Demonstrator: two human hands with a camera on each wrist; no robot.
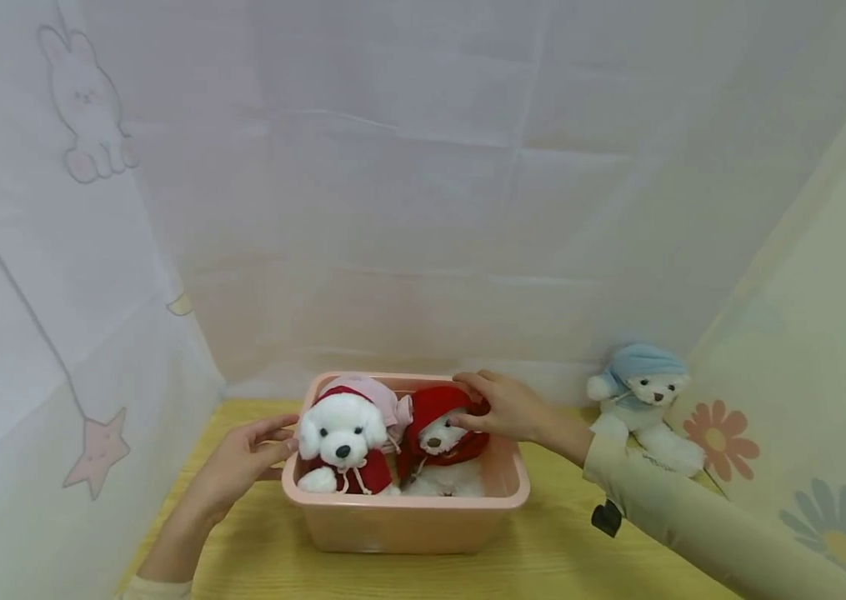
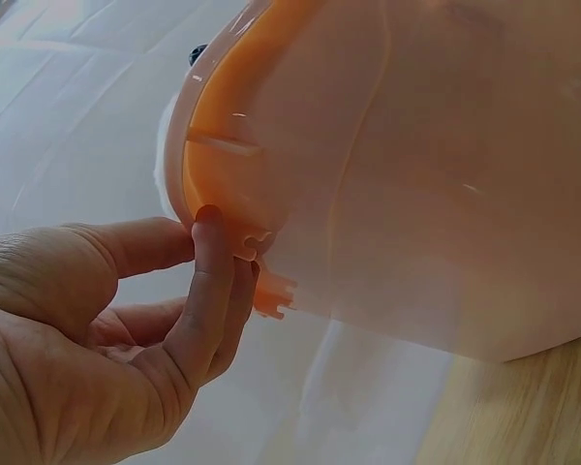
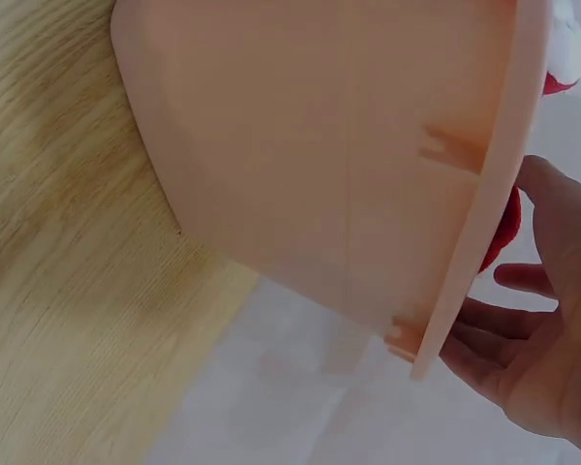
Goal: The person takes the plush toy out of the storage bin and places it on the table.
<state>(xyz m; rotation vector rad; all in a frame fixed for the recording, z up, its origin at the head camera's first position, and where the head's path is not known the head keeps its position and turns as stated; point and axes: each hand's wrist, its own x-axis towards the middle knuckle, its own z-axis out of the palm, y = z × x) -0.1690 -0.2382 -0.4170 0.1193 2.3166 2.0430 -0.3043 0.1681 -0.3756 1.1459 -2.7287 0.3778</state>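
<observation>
A pink plastic basin holds several plush toys. My left hand is at its left end, thumb and fingers pinching the rim in the left wrist view. A white plush dog in a red top sits at the left inside. Beside it is a white plush bear with a red hood. From over the right rim, my right hand grips the hood, thumb in front and fingers behind; in the right wrist view the rim partly hides the fingers. A pale pink plush hat shows behind the dog, its wearer hidden.
A white plush bear in a blue hat sits at the back right corner, beyond my right forearm. The basin stands on a wooden table. Pale printed cloth walls enclose the back and both sides.
</observation>
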